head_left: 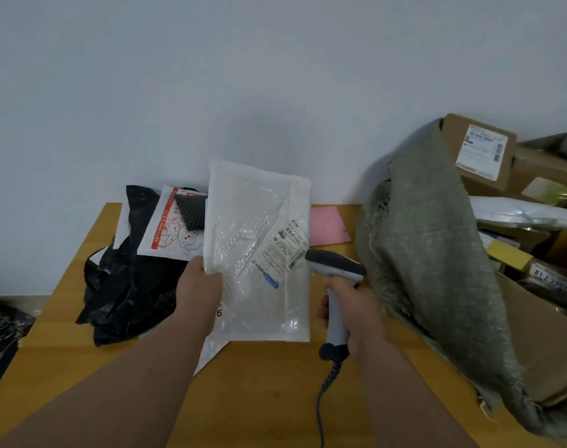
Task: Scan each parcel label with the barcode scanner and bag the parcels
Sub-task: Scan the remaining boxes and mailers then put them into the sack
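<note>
My left hand [199, 286] grips the left edge of a white bubble mailer [256, 221] and holds it tilted up above the wooden table [269, 383]. A printed label [280, 253] with barcodes sits on the mailer's right side. In my right hand [353, 308] is the grey barcode scanner [335, 270], held by its handle, its head right next to the label's barcode. The scanner's coiled cable [325, 392] trails down toward me. A grey-green woven sack [437, 253] stands at the table's right.
Behind the mailer lie black plastic parcels [127, 286], a white parcel with red print [172, 227] and a pink sheet [327, 226]. Inside and behind the sack are cardboard boxes [482, 150] and other parcels. A white wall is behind the table.
</note>
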A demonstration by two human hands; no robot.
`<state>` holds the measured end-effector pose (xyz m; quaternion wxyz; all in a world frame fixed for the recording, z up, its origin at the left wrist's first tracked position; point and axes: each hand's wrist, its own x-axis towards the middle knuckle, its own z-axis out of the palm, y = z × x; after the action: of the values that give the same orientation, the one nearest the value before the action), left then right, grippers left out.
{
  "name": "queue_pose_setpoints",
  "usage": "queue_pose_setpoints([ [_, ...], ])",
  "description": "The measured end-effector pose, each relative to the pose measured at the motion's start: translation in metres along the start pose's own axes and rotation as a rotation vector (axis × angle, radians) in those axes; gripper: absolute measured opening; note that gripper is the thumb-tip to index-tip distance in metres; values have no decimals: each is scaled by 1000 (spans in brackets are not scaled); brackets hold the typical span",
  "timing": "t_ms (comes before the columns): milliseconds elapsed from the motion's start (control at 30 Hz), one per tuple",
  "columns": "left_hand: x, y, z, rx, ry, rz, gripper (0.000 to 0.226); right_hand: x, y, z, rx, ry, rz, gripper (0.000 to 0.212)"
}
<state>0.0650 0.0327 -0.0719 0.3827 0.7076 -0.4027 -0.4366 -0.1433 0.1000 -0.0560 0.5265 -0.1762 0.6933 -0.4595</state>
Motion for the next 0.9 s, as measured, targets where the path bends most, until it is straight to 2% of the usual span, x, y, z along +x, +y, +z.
queue_pose_setpoints([
  [267,-3,6,-3,-78,75,-14,29,-9,-21,0,240,-37,-34,19],
  [433,-8,9,-1,-100,83,-17,20,-12,-28,2,260,-76,-24,19],
  [900,-22,15,3,-103,75,-37,16,-17,-29,-5,308,-81,-16,19],
])
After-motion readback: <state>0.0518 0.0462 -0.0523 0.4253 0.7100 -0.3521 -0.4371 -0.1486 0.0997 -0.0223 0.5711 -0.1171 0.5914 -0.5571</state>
